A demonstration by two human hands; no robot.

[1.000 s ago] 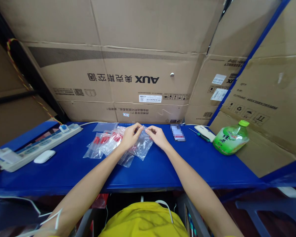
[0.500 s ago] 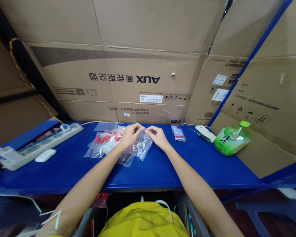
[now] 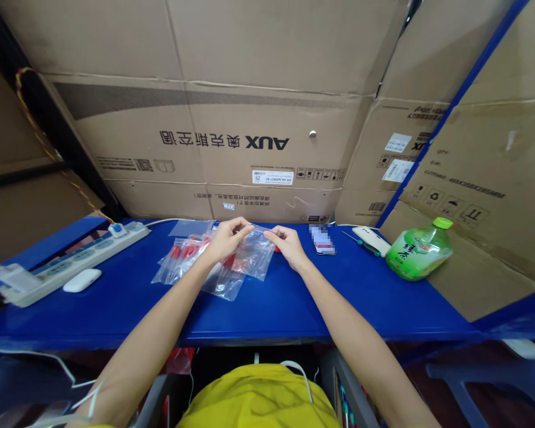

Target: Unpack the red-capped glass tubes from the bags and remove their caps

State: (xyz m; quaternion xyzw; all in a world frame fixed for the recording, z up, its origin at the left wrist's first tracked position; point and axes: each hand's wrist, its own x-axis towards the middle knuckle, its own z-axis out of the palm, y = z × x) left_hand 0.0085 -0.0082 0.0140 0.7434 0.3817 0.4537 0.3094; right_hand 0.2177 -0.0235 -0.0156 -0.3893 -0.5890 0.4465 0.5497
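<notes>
Now, in the head view, the left hand (image 3: 229, 235) has drawn a little up and away from where it was a second ago, and the right hand (image 3: 288, 244) has risen slightly with it. The clear zip bag (image 3: 255, 257) stretched between them has come up too: its lower edge sits higher over the blue bench (image 3: 294, 300) than before. The gap between the two sets of fingertips looks slightly wider, which suggests the bag's top edge is being pulled taut or apart, though the mouth itself is too small to read.

Both hands are closed in a pinch on that top edge, thumb against forefinger, the other fingers curled in. The forearms run forward from the bottom of the frame and converge, wrists low, knuckles towards the cardboard boxes (image 3: 223, 142) behind.

Under and to the left of the left hand lies a pile of bags with red pieces (image 3: 182, 257). Further left are a power strip (image 3: 74, 255) and a small white case (image 3: 82, 279). Just right of the right hand lies a phone (image 3: 323, 241), then a screwdriver (image 3: 362, 244) and a green bottle (image 3: 419, 251).
</notes>
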